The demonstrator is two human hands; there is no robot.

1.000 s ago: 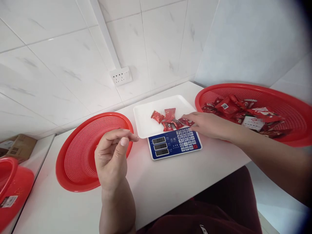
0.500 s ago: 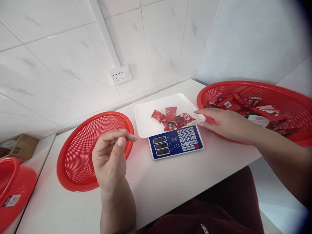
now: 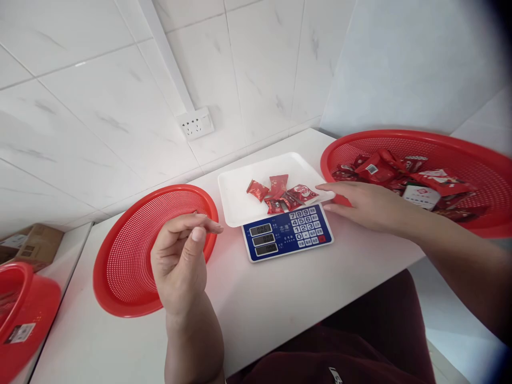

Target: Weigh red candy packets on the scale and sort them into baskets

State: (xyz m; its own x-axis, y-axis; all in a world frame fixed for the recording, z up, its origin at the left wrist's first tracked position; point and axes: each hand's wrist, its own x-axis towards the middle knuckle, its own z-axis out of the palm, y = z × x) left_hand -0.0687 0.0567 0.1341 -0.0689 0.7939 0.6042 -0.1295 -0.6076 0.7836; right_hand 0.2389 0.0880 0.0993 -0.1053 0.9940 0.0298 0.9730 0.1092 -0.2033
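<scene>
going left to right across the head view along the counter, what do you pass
red tub → cardboard box → empty red basket → left hand → scale → right hand → red basket of packets

Your right hand [image 3: 366, 205] no longer rests on the red packets [image 3: 282, 194] on the scale's white tray [image 3: 240, 197]: it now sits off that tray's right edge, fingers flat, between the tray and the full red basket [image 3: 488, 160].
</scene>
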